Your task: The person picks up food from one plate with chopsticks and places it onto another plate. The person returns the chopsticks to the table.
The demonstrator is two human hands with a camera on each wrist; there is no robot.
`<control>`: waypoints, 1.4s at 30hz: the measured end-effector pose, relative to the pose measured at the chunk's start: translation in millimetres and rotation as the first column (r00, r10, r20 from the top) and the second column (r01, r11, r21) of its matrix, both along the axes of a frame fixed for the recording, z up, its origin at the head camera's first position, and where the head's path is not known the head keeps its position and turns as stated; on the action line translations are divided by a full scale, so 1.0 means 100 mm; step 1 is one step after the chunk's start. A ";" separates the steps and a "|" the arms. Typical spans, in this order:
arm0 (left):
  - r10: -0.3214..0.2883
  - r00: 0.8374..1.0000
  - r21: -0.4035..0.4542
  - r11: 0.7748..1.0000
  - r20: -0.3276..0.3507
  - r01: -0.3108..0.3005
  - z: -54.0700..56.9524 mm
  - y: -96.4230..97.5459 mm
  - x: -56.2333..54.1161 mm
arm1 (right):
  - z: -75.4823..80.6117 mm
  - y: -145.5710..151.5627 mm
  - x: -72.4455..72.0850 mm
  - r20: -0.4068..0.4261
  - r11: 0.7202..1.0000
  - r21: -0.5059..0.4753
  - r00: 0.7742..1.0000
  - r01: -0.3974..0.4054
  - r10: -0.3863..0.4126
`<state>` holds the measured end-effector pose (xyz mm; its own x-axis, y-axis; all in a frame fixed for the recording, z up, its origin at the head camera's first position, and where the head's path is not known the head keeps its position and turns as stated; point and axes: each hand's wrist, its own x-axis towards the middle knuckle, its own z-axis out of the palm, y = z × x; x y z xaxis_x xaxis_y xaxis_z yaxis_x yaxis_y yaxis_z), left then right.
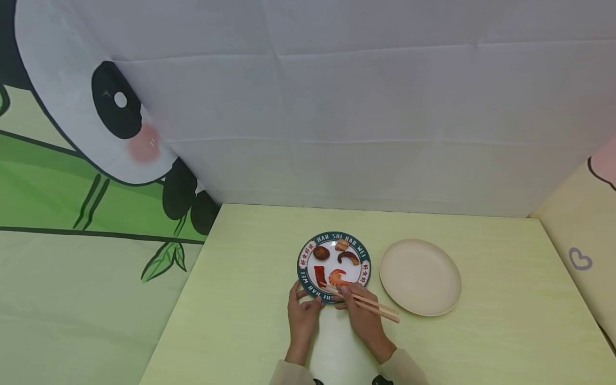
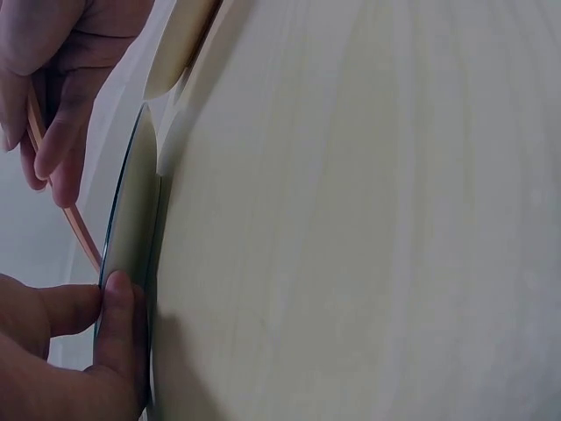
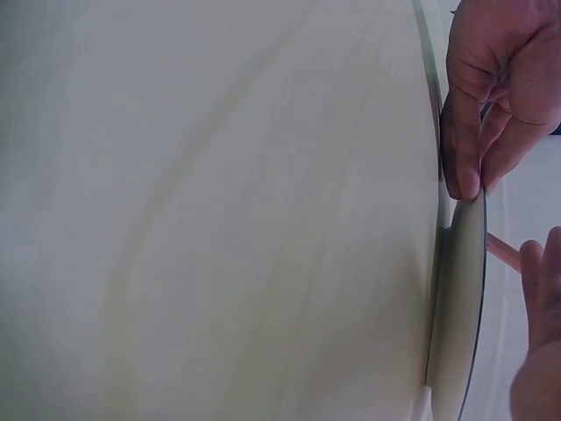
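A round plate (image 1: 301, 274) with a dark green lettered rim lies on the table. My left hand (image 1: 304, 323) pinches its near-left rim between thumb and fingers, clearly seen in the left wrist view, where the plate (image 2: 131, 215) appears edge-on. Wooden chopsticks (image 1: 385, 312) are held in my right hand (image 1: 367, 320) over the plate's near-right edge. Their tips are by a red strip (image 1: 320, 274) and an orange shrimp (image 1: 338, 277); whether they touch either I cannot tell. Farther back on the plate are a brown mushroom-like piece (image 1: 321, 253), a tan chunk (image 1: 342, 244) and a dark curved piece (image 1: 348, 257).
To the right of the lettered plate is a plain beige plate (image 1: 421, 277) with nothing on it. The pale yellow-green table (image 1: 500, 299) meets a white cloth wall (image 1: 366, 171) at the back. Printed cloth panels (image 1: 96, 203) stand on the left side.
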<state>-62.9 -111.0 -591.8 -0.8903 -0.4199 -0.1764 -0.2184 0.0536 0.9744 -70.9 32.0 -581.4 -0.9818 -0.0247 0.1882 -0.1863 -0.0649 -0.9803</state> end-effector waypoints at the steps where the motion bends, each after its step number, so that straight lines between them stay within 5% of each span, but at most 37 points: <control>1: 0.001 1.000 0.000 1.000 0.002 -0.001 0.00 0.00 0.00 | 0.00 0.00 0.00 -0.005 1.000 -0.007 1.000 -0.001 0.001; 15: 0.001 1.000 0.009 1.000 0.003 -0.001 0.02 0.00 -0.02 | 0.02 0.04 -0.01 0.040 0.998 0.053 0.999 0.021 -0.024; 42: 0.000 1.000 0.027 1.000 0.005 0.000 0.02 -0.01 0.01 | 0.02 0.05 0.05 -0.056 0.998 0.011 0.996 0.069 -0.068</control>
